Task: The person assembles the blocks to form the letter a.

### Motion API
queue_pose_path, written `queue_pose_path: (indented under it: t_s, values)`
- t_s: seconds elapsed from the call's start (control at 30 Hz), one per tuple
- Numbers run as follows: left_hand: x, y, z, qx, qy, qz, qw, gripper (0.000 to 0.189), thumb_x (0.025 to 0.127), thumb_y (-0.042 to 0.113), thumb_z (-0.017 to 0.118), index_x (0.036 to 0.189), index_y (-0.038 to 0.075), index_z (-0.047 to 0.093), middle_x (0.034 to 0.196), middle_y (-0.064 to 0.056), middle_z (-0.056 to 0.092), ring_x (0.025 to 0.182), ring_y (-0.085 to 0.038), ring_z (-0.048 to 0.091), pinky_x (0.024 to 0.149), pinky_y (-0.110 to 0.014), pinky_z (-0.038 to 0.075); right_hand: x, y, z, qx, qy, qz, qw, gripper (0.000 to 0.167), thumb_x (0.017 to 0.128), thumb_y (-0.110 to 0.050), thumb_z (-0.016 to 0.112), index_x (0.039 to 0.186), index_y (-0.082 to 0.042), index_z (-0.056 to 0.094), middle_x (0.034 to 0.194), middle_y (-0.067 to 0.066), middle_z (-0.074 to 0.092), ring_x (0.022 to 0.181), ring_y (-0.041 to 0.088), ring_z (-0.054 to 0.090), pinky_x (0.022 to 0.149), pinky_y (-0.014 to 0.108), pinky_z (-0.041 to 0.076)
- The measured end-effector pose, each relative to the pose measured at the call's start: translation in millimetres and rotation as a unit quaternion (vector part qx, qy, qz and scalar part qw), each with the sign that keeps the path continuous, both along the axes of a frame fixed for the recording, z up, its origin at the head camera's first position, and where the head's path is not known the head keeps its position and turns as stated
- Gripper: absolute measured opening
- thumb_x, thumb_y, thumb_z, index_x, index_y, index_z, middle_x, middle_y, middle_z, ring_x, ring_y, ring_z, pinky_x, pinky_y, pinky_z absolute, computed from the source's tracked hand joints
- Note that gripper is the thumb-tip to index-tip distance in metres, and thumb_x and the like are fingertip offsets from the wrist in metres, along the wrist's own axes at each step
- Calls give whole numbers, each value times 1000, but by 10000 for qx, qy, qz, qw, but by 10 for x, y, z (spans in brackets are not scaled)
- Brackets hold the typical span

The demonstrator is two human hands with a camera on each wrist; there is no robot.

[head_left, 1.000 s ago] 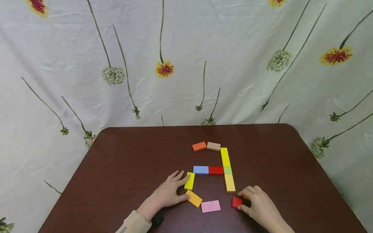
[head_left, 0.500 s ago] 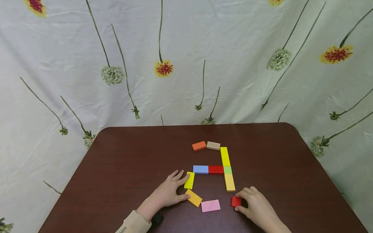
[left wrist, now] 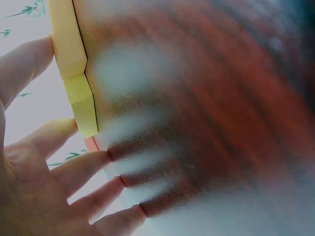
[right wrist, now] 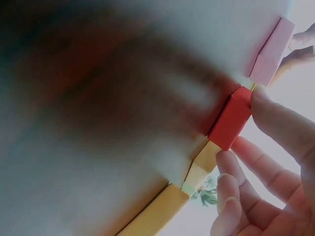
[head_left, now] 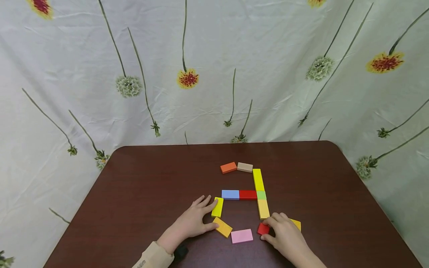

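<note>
With thumb and index finger my right hand (head_left: 285, 234) pinches a small red block (head_left: 263, 229) on the table; in the right wrist view, the red block (right wrist: 230, 118) sits between those fingertips. It lies just below the end of a light orange block (head_left: 263, 209) and right of a pink block (head_left: 242, 236). My left hand (head_left: 196, 221) rests with fingers spread, its index fingertip at a yellow block (head_left: 217, 207) and its thumb at an orange-yellow block (head_left: 222, 227). The left wrist view shows the same hand (left wrist: 54, 182) from the palm side.
A blue block (head_left: 230, 194), a longer red block (head_left: 247, 195) and a green block (head_left: 261, 195) form a row. Above stand a long yellow block (head_left: 258, 179), a beige block (head_left: 245, 167) and an orange block (head_left: 228, 167). Another yellow block (head_left: 296, 224) is partly hidden behind my right hand.
My right hand has slid the small red block left, closer to the pink block. The yellow block right of that hand now shows more. My left hand has stayed in place.
</note>
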State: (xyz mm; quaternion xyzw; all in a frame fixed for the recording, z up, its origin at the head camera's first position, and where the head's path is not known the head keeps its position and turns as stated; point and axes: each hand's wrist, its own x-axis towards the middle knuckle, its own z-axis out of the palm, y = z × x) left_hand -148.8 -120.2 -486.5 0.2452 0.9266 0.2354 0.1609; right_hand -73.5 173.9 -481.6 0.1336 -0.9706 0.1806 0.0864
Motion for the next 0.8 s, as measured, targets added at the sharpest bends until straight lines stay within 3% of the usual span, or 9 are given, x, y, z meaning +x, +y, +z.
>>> queue_pose_path:
  t_s: [0.3, 0.6, 0.8]
  values:
    - [-16, -3, 5, 44, 24, -33, 10000, 76, 86, 45, 73, 149, 12, 44, 156, -21, 34, 145, -47, 26, 106, -64, 38, -40, -136, 20, 195, -78, -162, 9996, 35, 63, -26, 92, 87, -12, 71, 78, -8, 53, 75, 10, 45, 66, 23, 47]
    - [-13, 1, 23, 45, -17, 8, 10000, 76, 86, 44, 73, 149, 12, 45, 156, -22, 35, 145, -47, 26, 106, -64, 38, -112, -224, 66, 153, -642, -443, 9968, 42, 64, -28, 92, 82, -15, 56, 73, -5, 49, 69, 11, 40, 59, 23, 38]
    - [-7, -3, 9, 81, -45, -24, 10000, 77, 86, 45, 73, 149, 12, 44, 156, -22, 35, 145, -47, 26, 107, -65, 36, -109, -249, 66, 84, -608, -552, 9966, 43, 63, -27, 92, 80, -15, 55, 73, -4, 49, 68, 11, 40, 57, 23, 37]
